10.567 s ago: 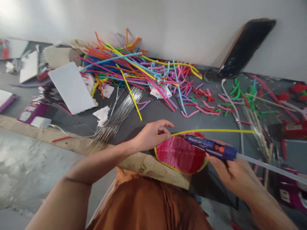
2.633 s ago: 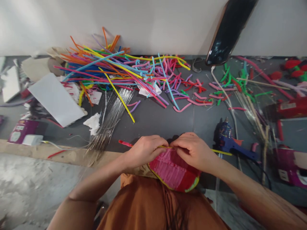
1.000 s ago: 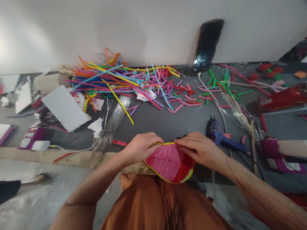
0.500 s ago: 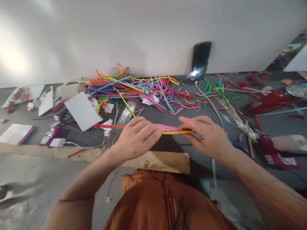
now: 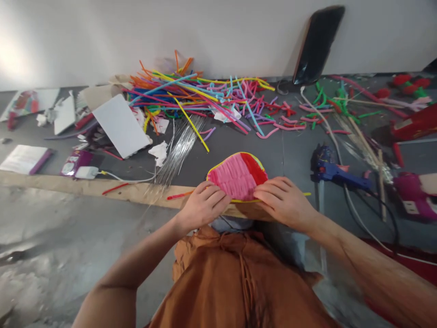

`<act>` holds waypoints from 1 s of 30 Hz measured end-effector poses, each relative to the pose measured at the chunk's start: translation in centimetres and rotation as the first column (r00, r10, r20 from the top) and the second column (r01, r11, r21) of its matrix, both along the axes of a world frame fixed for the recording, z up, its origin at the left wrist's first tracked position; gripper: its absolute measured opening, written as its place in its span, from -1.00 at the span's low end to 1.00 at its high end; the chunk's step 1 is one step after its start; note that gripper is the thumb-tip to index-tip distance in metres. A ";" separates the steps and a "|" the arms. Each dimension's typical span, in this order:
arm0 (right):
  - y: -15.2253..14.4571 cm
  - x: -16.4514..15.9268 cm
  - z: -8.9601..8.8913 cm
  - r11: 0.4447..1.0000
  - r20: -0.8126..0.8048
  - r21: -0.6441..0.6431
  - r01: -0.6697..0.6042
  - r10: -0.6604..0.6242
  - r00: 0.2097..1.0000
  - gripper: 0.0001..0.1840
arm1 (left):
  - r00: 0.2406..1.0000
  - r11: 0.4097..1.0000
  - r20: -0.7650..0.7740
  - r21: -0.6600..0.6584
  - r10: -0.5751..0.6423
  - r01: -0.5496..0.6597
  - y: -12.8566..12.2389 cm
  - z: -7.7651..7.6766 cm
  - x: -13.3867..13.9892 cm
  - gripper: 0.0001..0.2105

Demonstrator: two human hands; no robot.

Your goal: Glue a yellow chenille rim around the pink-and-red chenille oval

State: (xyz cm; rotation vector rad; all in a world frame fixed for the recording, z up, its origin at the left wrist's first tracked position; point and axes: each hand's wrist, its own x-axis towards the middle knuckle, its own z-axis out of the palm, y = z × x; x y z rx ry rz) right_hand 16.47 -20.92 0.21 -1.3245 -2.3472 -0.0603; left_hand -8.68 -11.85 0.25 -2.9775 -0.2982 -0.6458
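Between my hands is a flat pipe-cleaner piece point(image 5: 232, 175), pink with a red section on its right and a yellow pipe cleaner around its edge. My left hand point(image 5: 206, 202) is closed on its lower left edge. At its lower right, my right hand point(image 5: 285, 200) pinches the edge, fingers together. An orange-red pipe-cleaner end point(image 5: 178, 196) sticks out left of my left hand, and a yellow end point(image 5: 305, 194) shows beyond my right hand. My thumbs are mostly hidden.
Behind lies a heap of colourful pipe cleaners point(image 5: 191, 93), with thin wires point(image 5: 182, 150) before it. A blue glue gun point(image 5: 336, 171) and its cable lie at right. A phone point(image 5: 319, 45) leans on the wall. A white card point(image 5: 121, 127) lies left; red flower-like pieces point(image 5: 406, 84) are far right.
The piece has turned from nearly edge-on to showing its flat pink and red face. Both hands now hold its lower edge, near the table's front. My view has shifted, showing the glue gun more fully.
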 end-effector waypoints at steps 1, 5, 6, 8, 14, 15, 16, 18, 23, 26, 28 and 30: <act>-0.1 0.1 -0.1 1.000 -0.003 0.008 0.007 -0.007 1.000 -0.90 | 1.000 1.000 0.010 0.004 0.000 0.000 0.0 -0.2 0.0 -0.87; -0.6 1.0 -0.8 0.999 0.028 -0.008 0.034 -0.034 0.999 -0.94 | 1.000 1.000 0.002 -0.009 0.000 0.000 0.1 -0.2 -0.1 -0.87; -0.7 1.2 -1.0 0.999 0.034 -0.022 0.041 -0.040 0.999 -0.94 | 1.000 0.999 -0.021 -0.036 -0.007 0.006 0.2 -0.1 -0.2 -0.86; -0.9 1.4 -1.4 0.998 0.034 -0.044 0.050 -0.049 0.998 -0.92 | 0.996 0.992 -0.078 -0.129 -0.029 0.019 0.5 0.1 -0.5 -0.85; -0.9 1.4 -1.5 0.998 0.043 -0.037 0.053 -0.051 0.998 -0.86 | 0.994 0.947 -0.109 -0.318 0.003 -0.038 1.2 0.2 -0.5 -0.77; -0.9 1.4 -1.4 0.998 0.050 -0.038 0.055 -0.053 0.997 -0.85 | 0.994 0.947 -0.105 -0.322 -0.015 -0.020 1.3 0.1 -0.3 -0.76; -0.9 1.4 -1.4 0.998 0.057 -0.038 0.055 -0.053 0.997 -0.85 | 0.994 0.945 -0.101 -0.327 -0.044 0.009 1.4 0.0 0.0 -0.75; -0.9 1.4 -1.3 0.998 0.071 -0.027 0.050 -0.048 0.996 -0.83 | 0.992 0.939 -0.084 -0.338 -0.098 0.064 1.5 -0.2 0.5 -0.75; -1.0 1.6 -1.3 0.997 0.104 -0.041 0.058 -0.054 0.993 -0.79 | 0.993 0.932 -0.029 -0.349 -0.114 0.097 1.5 -0.6 1.0 -0.80; -1.0 1.8 -1.4 0.996 0.099 -0.061 0.064 -0.057 0.993 -0.78 | 0.993 0.932 0.000 -0.344 -0.121 0.114 1.5 -0.9 0.9 -0.81; -1.1 1.9 -1.4 0.996 0.100 -0.059 0.065 -0.058 0.993 -0.79 | 0.993 0.935 0.008 -0.337 -0.116 0.112 1.4 -1.1 0.8 -0.81; -1.1 2.0 -1.4 0.997 0.111 -0.057 0.061 -0.054 0.992 -0.78 | 0.994 0.938 0.008 -0.331 -0.105 0.102 1.4 -1.3 0.8 -0.82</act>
